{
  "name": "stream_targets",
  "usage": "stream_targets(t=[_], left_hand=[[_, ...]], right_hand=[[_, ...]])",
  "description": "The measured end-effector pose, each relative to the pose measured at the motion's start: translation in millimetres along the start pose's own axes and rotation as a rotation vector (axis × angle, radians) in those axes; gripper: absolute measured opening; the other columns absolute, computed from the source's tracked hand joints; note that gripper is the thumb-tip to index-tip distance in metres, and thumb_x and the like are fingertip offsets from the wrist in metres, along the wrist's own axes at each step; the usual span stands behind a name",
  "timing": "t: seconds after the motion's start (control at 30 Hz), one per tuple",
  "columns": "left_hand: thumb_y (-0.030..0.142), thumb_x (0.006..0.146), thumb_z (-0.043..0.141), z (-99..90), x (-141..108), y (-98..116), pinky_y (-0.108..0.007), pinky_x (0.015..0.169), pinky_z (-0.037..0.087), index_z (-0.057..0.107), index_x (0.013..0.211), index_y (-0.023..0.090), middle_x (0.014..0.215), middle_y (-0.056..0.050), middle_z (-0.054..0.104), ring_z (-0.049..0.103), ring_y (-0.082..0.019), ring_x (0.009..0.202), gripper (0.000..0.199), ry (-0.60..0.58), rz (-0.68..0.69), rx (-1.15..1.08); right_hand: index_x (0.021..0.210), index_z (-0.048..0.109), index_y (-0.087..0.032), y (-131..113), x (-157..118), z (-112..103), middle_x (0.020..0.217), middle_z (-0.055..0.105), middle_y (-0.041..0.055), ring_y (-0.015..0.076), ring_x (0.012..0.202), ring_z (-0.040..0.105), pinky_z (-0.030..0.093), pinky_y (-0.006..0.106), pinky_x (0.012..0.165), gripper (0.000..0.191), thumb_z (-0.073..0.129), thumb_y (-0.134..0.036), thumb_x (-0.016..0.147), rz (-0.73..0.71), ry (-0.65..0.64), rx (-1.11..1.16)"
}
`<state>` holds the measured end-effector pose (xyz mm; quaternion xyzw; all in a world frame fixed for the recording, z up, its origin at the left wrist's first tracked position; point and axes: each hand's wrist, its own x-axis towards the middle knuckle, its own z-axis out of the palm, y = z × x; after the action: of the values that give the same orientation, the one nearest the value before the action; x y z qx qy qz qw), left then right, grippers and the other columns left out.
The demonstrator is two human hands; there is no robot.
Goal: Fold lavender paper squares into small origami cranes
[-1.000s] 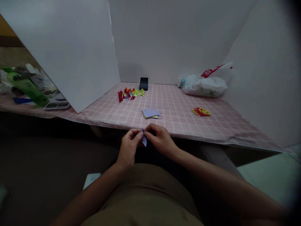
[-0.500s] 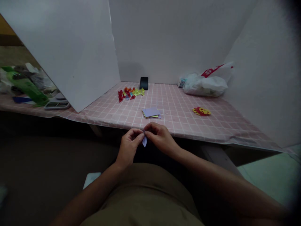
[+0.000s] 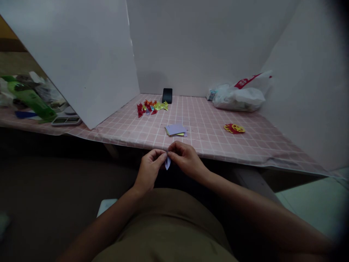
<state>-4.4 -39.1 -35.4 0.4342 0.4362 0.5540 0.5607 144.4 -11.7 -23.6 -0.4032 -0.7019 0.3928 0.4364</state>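
A small folded piece of lilac paper (image 3: 167, 164) hangs between my two hands, just in front of the table's near edge. My left hand (image 3: 151, 167) pinches it from the left with thumb and forefinger. From the right, my right hand (image 3: 185, 159) pinches its upper part, and the fingertips of both hands nearly meet there. The paper's pointed lower end shows below the fingers; its top is hidden by them. Beyond my hands lies a small stack of paper squares (image 3: 176, 129), lilac on top with yellow showing beneath.
Small folded paper figures (image 3: 148, 107) in red, orange and yellow sit farther back on the checked cloth (image 3: 201, 122), near a black phone (image 3: 167, 95). Red and yellow cut-out shapes (image 3: 234, 128) lie right. A white plastic bag (image 3: 240, 98) rests behind; a white panel (image 3: 89, 65) stands left.
Both hands keep their pinch on the lilac paper. The fingertips have shifted very slightly, and the paper's lower end looks a little more opened along its fold.
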Motion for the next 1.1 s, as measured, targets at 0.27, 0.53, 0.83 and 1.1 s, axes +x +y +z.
stream_targets(t=[0.27,0.53,0.83,1.1], left_hand=[[0.033,0.074,0.077,-0.7,0.0,0.4,-0.023,0.058,0.039,0.068,0.076,0.014,0.067,0.002,0.061,0.05,-0.01,0.06,0.021,-0.009,0.022,0.009],[0.031,0.076,0.075,-1.0,-0.2,0.3,-0.023,0.058,0.037,0.066,0.075,0.015,0.065,0.003,0.059,0.048,-0.01,0.059,0.018,0.007,0.076,0.062],[0.036,0.08,0.072,1.0,-2.7,3.8,-0.023,0.057,0.038,0.066,0.074,0.016,0.063,0.003,0.057,0.047,-0.01,0.057,0.022,0.001,0.051,0.015],[0.038,0.079,0.073,0.6,-2.0,1.8,-0.023,0.057,0.038,0.066,0.072,0.016,0.062,0.003,0.056,0.045,-0.01,0.056,0.024,-0.001,0.047,-0.018]], right_hand=[[0.081,0.058,-0.019,-0.1,-0.4,-0.5,0.068,0.058,-0.0015,0.0127,0.062,0.053,0.042,0.026,0.058,0.005,0.059,-0.024,0.084,0.02,-0.024,0.038],[0.083,0.058,-0.018,-3.8,-0.2,0.1,0.067,0.057,-0.0024,0.0119,0.06,0.054,0.043,0.026,0.056,0.005,0.06,-0.023,0.082,0.054,-0.043,0.116],[0.084,0.058,-0.018,-2.4,-0.7,-0.3,0.07,0.058,-0.002,0.0115,0.063,0.054,0.042,0.025,0.058,0.005,0.06,-0.023,0.083,0.002,-0.039,0.096],[0.083,0.058,-0.018,-2.9,-1.3,0.4,0.07,0.058,-0.002,0.0115,0.063,0.053,0.042,0.026,0.06,0.004,0.059,-0.023,0.083,-0.016,-0.031,0.067]])
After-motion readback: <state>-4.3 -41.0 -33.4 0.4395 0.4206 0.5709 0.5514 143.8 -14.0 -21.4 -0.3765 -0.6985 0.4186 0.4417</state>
